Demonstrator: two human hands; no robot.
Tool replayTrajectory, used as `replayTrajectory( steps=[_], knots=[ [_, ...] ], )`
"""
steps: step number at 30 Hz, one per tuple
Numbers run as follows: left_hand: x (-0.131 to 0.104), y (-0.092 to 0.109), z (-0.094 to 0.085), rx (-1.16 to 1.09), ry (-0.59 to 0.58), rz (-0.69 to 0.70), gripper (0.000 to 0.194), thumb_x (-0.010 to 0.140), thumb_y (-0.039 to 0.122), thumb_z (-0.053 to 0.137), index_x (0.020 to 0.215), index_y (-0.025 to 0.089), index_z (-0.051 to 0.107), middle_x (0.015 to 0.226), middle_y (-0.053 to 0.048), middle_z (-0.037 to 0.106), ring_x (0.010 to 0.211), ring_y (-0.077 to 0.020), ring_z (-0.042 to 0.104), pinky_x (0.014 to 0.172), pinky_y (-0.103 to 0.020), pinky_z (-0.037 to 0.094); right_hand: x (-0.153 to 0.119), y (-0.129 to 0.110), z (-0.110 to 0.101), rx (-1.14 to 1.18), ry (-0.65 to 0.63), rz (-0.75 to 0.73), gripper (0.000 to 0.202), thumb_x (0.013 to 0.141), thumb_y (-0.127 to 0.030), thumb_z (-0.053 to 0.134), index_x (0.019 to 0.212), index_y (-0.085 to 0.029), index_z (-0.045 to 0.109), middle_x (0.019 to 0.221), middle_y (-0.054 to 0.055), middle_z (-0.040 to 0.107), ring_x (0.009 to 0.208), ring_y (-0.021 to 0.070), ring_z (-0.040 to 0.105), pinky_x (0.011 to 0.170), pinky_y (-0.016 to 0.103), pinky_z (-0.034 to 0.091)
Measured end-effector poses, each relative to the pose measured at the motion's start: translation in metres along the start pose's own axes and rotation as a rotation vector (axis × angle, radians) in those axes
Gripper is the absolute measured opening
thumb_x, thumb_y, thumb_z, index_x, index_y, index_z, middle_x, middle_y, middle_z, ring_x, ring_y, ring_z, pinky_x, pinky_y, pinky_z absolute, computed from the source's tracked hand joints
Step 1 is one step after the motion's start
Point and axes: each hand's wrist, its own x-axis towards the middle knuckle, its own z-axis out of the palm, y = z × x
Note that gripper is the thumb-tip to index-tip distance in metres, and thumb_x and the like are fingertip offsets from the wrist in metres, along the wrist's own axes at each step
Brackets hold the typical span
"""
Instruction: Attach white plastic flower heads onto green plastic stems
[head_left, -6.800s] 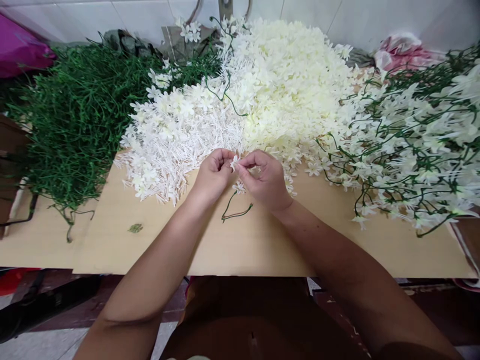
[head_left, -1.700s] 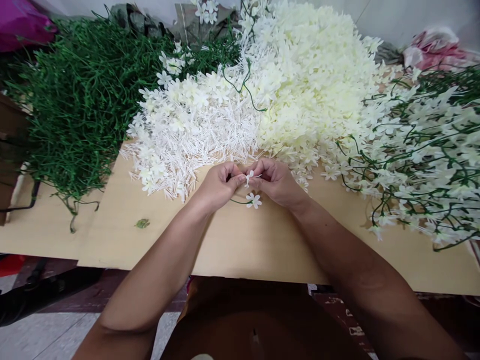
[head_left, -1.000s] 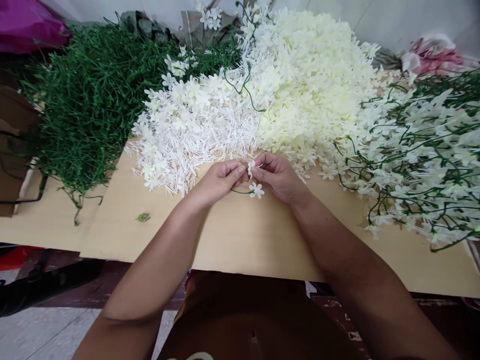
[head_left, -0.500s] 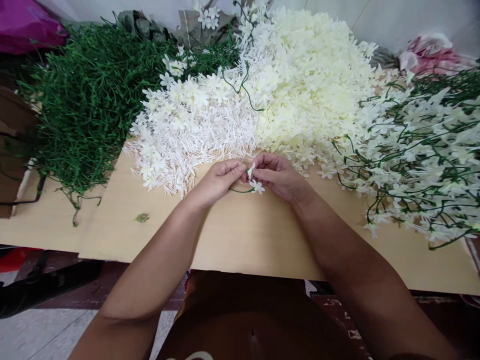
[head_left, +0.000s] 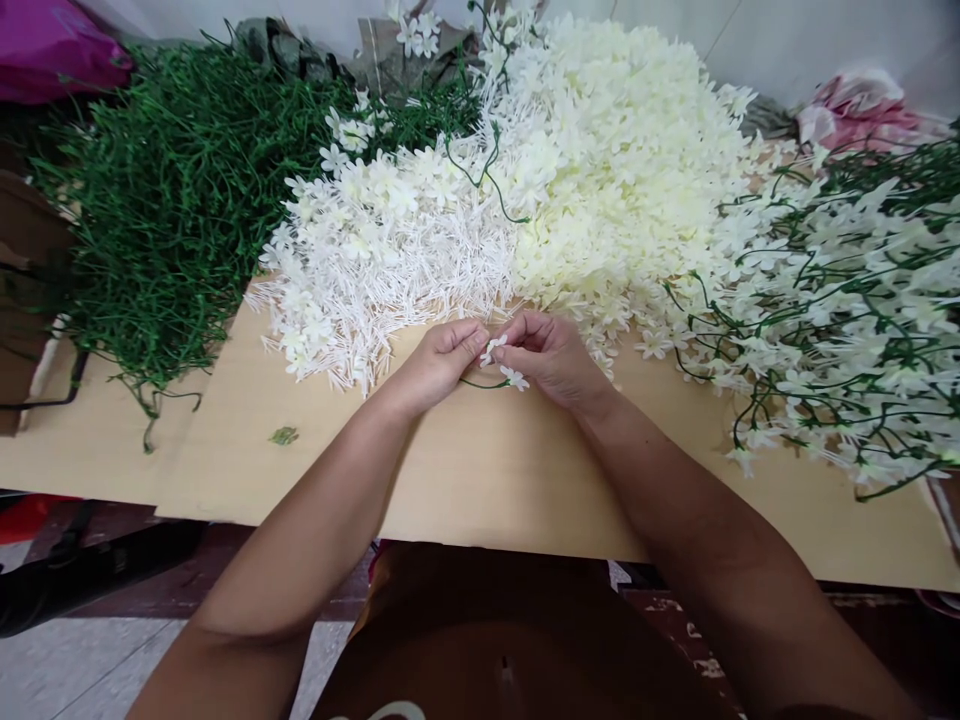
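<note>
My left hand [head_left: 452, 358] is closed, pinching a thin green plastic stem [head_left: 482, 384] whose lower branch curves out to the right. A white artificial flower [head_left: 515, 378] sits on the tip of that branch. Between the fingertips of both hands is a second white flower [head_left: 493, 349], its petals facing up toward me. My right hand [head_left: 551, 355] is closed in a pinch on this second flower, close against the left fingertips. The flower's base and the stem's upper end are hidden by the fingers.
Behind my hands lie heaps of white flower pieces [head_left: 442, 260] and pale yellow flowers [head_left: 622, 150]. A pile of green stems [head_left: 172, 200] is at the left, and flowered stems [head_left: 840, 330] spread at the right. A small green scrap [head_left: 284, 436] lies on the tan board [head_left: 510, 480].
The pinched flower has shifted slightly left, against the left fingertips, and its petals have turned more toward me. My right hand has moved a little left with it.
</note>
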Motion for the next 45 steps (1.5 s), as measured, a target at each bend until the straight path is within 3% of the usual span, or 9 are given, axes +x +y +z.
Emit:
replayTrajectory(
  steps=[5, 13, 22, 31, 45],
  knots=[
    [0.0, 0.001, -0.002, 0.022, -0.005, -0.003, 0.068, 0.063, 0.082, 0.063, 0.053, 0.019, 0.04, 0.053, 0.005, 0.034, 0.052, -0.0087, 0.027, 0.052, -0.026, 0.022, -0.001, 0.003, 0.004, -0.035, 0.043, -0.014, 0.028, 0.057, -0.026, 0.083, 0.061, -0.019, 0.056, 0.056, -0.005, 0.056, 0.053, 0.0064, 0.048, 0.049, 0.02, 0.038],
    [-0.001, -0.001, -0.002, 0.103, -0.051, 0.049, 0.064, 0.073, 0.078, 0.057, 0.053, 0.02, 0.038, 0.054, 0.004, 0.034, 0.053, -0.0095, 0.028, 0.053, -0.026, 0.023, 0.0, 0.004, 0.006, -0.025, 0.09, -0.005, 0.02, 0.055, -0.02, 0.076, 0.059, -0.018, 0.057, 0.055, -0.006, 0.058, 0.05, 0.0046, 0.045, 0.048, 0.019, 0.036],
    [0.001, -0.002, -0.005, 0.001, -0.063, 0.015, 0.061, 0.071, 0.075, 0.062, 0.056, 0.02, 0.042, 0.055, 0.004, 0.035, 0.054, -0.0097, 0.029, 0.053, -0.026, 0.023, 0.001, 0.004, 0.003, 0.044, 0.046, 0.041, 0.028, 0.056, -0.028, 0.082, 0.062, -0.019, 0.056, 0.057, -0.004, 0.062, 0.05, 0.0071, 0.052, 0.049, 0.021, 0.041],
    [0.001, -0.004, -0.005, 0.007, -0.078, 0.038, 0.061, 0.074, 0.073, 0.061, 0.055, 0.019, 0.041, 0.056, 0.004, 0.035, 0.054, -0.0091, 0.029, 0.053, -0.026, 0.023, 0.001, 0.004, 0.006, 0.022, 0.09, 0.048, 0.029, 0.052, -0.025, 0.083, 0.059, -0.018, 0.056, 0.054, -0.006, 0.059, 0.051, 0.0056, 0.05, 0.049, 0.019, 0.039],
    [0.003, -0.008, 0.005, 0.067, 0.043, 0.066, 0.056, 0.077, 0.068, 0.059, 0.057, 0.02, 0.04, 0.054, 0.005, 0.033, 0.054, -0.0094, 0.028, 0.053, -0.026, 0.022, 0.002, 0.003, 0.007, -0.065, 0.169, -0.024, 0.024, 0.056, -0.027, 0.075, 0.06, -0.019, 0.053, 0.055, -0.006, 0.056, 0.051, 0.0059, 0.048, 0.05, 0.021, 0.037]
  ],
)
